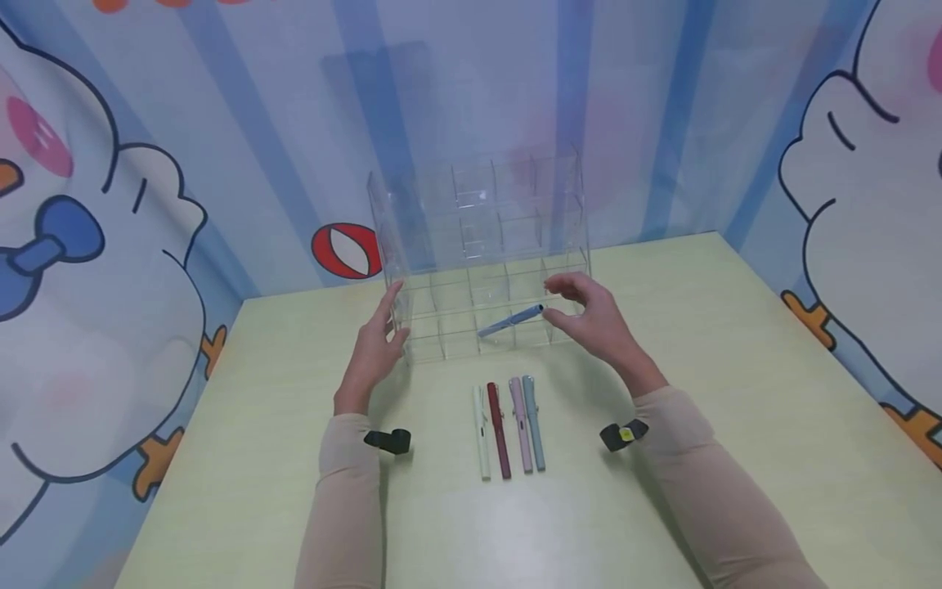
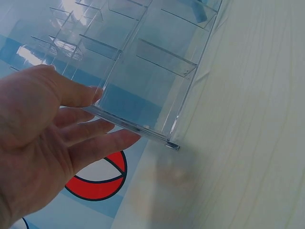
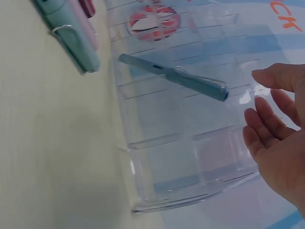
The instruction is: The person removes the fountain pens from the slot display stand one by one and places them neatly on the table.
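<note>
A clear acrylic rack (image 1: 471, 286) with several small compartments stands at the back of the table. My left hand (image 1: 375, 352) grips its left side panel, thumb on the inner face and fingers along the outside, as the left wrist view shows. One blue-grey pen (image 1: 510, 321) with a metal clip (image 3: 202, 77) lies slanted across the rack's lower front compartments. Close to the pen's capped end is my right hand (image 1: 596, 319), fingers relaxed and holding nothing; in the right wrist view a gap shows between fingertips and pen.
Four pens lie side by side in front of the rack: pale green (image 1: 482, 438), dark red (image 1: 499, 429), pink (image 1: 521, 425) and blue-grey (image 1: 533, 423). A printed cloth backdrop (image 1: 280, 147) rises right behind the table (image 1: 294, 384).
</note>
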`<action>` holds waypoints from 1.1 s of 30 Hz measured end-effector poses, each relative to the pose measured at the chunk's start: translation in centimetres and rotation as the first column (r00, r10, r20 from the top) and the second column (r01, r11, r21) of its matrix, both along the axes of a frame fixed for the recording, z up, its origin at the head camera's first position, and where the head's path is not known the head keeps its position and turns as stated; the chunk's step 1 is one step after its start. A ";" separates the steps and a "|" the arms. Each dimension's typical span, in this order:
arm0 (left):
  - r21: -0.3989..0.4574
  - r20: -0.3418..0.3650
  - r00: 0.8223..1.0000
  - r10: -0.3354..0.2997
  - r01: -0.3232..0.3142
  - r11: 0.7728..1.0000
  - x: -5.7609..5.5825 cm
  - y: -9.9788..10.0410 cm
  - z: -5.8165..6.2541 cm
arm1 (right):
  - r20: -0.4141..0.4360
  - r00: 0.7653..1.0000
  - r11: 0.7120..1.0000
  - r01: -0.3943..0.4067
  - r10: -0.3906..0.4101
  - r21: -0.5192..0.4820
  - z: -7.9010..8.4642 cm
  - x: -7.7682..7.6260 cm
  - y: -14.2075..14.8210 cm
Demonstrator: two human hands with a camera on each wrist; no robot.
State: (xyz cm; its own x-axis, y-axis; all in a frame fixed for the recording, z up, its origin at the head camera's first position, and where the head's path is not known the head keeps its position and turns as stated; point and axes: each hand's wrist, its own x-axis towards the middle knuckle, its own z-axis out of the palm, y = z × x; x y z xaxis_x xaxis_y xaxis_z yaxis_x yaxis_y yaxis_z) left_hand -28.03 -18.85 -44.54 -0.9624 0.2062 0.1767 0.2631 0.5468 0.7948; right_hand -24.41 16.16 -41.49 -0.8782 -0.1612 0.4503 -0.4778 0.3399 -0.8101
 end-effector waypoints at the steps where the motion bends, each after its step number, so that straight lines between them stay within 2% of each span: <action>1: 0.005 0.001 1.000 0.001 -0.001 1.000 0.0 0.0 0.0 | -0.008 1.000 1.000 -0.003 0.003 -0.011 -0.3 -0.2 -0.1; 6: 0.029 0.000 1.000 -0.004 0.004 1.000 0.1 0.0 -0.1 | -0.008 1.000 1.000 -0.023 0.023 -0.015 -1.5 -0.9 -0.6; 14: 0.050 0.018 1.000 0.001 -0.002 0.999 0.2 -0.1 -0.6 | -0.022 0.999 0.993 -0.034 0.036 0.115 -2.7 -1.6 -1.7; 27: 0.038 0.016 1.000 -0.003 0.002 0.999 0.1 -0.1 -0.2 | -0.042 0.999 0.979 -0.019 0.028 0.202 -3.1 -2.4 -2.8; 33: 0.036 0.014 1.000 -0.008 0.008 0.999 0.0 -0.1 -0.1 | -0.062 0.998 0.979 -0.014 0.028 0.203 -3.4 -2.6 -2.9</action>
